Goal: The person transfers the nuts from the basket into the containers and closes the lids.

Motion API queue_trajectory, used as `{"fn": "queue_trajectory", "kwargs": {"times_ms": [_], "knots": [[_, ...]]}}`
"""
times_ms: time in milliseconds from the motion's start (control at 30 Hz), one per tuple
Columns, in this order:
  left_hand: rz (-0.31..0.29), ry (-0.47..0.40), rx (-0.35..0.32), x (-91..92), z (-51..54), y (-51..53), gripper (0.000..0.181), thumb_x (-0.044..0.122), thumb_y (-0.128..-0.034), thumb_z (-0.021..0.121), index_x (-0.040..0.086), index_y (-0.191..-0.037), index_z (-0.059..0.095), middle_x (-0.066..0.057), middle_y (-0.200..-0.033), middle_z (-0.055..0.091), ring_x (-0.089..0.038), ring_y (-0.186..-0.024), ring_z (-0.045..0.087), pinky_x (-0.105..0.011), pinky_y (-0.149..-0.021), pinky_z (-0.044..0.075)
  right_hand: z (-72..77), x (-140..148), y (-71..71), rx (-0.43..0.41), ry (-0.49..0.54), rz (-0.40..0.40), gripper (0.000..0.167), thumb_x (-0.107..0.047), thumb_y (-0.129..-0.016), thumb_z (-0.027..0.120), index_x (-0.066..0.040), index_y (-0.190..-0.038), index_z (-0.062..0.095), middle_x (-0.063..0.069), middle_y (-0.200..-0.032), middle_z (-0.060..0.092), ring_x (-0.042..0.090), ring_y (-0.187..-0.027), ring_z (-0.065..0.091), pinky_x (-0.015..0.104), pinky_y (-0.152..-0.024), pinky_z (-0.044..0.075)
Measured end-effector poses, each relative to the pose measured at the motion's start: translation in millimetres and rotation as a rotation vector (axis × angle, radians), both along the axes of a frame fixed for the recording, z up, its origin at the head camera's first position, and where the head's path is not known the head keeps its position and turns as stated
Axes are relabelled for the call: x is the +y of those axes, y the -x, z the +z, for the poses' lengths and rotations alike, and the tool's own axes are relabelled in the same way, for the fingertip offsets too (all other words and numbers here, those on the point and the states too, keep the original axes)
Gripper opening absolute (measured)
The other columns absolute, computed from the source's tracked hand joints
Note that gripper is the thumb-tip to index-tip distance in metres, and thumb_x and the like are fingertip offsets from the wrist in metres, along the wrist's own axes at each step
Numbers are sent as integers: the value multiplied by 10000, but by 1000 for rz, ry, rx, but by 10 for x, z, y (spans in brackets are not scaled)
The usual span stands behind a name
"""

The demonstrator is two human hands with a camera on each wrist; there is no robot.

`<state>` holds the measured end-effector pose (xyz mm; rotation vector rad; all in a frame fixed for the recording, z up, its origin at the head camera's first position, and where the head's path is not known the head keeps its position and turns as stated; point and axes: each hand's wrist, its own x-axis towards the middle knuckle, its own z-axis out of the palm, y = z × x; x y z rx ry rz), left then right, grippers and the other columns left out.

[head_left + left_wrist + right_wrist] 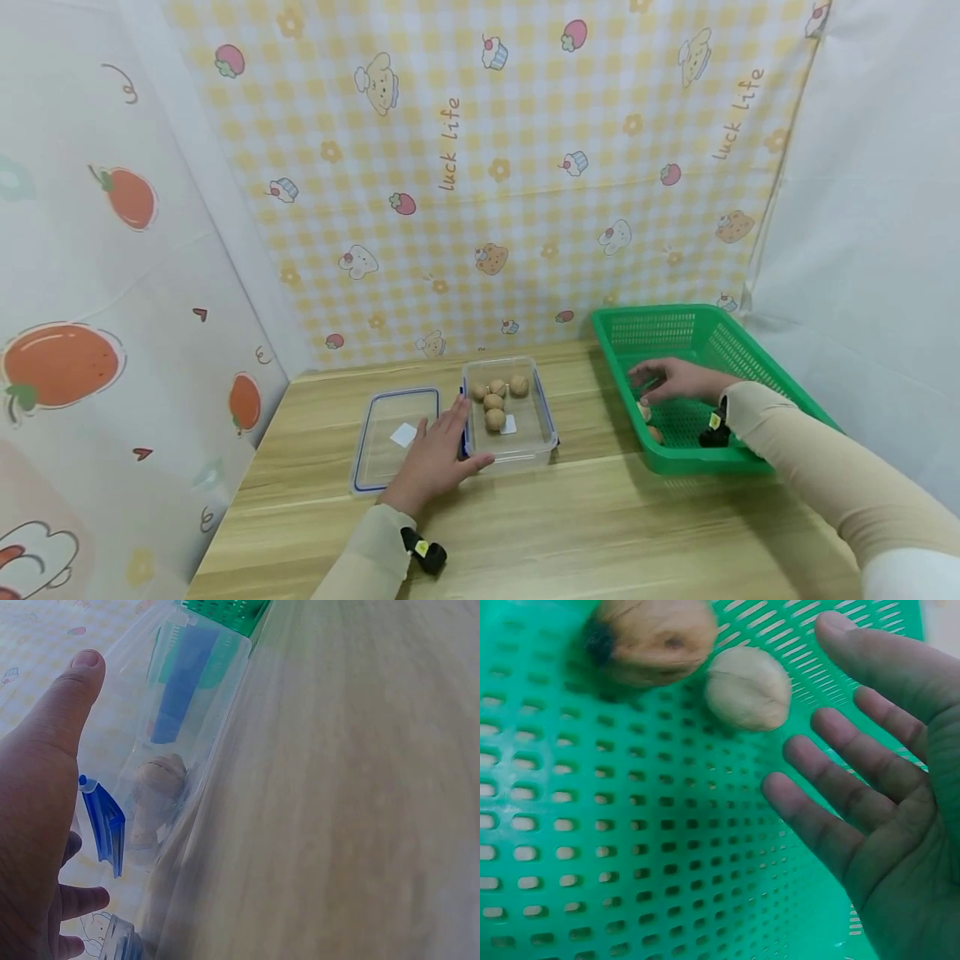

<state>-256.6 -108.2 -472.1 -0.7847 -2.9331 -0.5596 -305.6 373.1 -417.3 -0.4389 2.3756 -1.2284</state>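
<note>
Several walnuts (494, 419) lie in a clear plastic box (513, 457), and one shows blurred through its wall (160, 780) in the left wrist view. My left hand (435, 467) rests with spread fingers against the box's left side. Inside the green basket (652, 460) my right hand (678, 379) hovers, fingers apart and holding nothing. Near its fingertips in the right wrist view are a pale walnut (748, 688) and a larger brown one (656, 637) with a dark spot, both on the basket's perforated floor.
A clear lid (375, 433) with a blue seal lies flat left of the box, partly behind my left hand. The wooden table (540, 533) runs back to a checked cloth (420, 242). The basket stands at the right, by a white curtain (862, 333).
</note>
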Motion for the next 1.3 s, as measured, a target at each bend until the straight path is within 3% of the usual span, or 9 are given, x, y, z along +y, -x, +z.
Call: {"fn": "queue_trajectory", "kwargs": {"times_ms": [400,567,667,733,833,967,1300], "knots": [[4,-10,1,-4,6,10,1029,751,-904,517,130,-1638,151,-35,-1702,100,-297,-1521,243,-633,-1199,109,-31,-40,15,3,-125,107,617,-139,-893,777,136,-1372,502,182,-1277,606,291,-1149,587,413,-917,536],[-5,-16,3,-7,-2,14,1032,745,-905,522,123,-1638,147,-49,-1701,111,-310,-1518,251,-646,-1191,118,-48,-96,25,48,-165,190,278,-96,-880,769,76,-1039,620,58,-937,583,152,-818,514,312,-687,463],[-6,-18,-4,-1,-1,7,1031,739,-908,525,122,-1639,141,-49,-1702,108,-306,-1521,243,-641,-1195,107,-50,-108,30,82,-189,219,187,-85,-882,761,13,-910,605,22,-824,513,140,-720,441,306,-626,392],[-4,-21,-6,2,3,4,1024,732,-910,531,122,-1638,147,-46,-1702,109,-303,-1522,241,-636,-1198,104,-47,-103,36,114,-215,202,172,-94,-878,767,-1,-960,648,14,-869,573,128,-752,481,297,-646,428],[1,-16,-5,4,5,5,1024,734,-911,528,124,-1639,146,-41,-1702,109,-297,-1523,241,-632,-1200,105,-27,-73,44,137,-241,153,321,-126,-881,778,35,-1142,684,54,-1051,670,155,-892,590,324,-740,520],[6,-6,-3,9,6,4,1042,772,-900,492,126,-1639,143,-39,-1702,110,-286,-1524,239,-630,-1200,114,36,-25,54,141,-223,89,480,-167,-889,785,61,-1287,641,145,-1213,676,264,-1063,647,389,-826,569],[2,-20,2,-3,-1,-2,1046,784,-894,485,132,-1639,148,-39,-1700,118,-280,-1523,242,-636,-1196,123,207,63,41,219,-182,27,518,-224,-954,723,85,-1347,589,136,-1194,695,258,-1068,661,426,-864,564]]}}
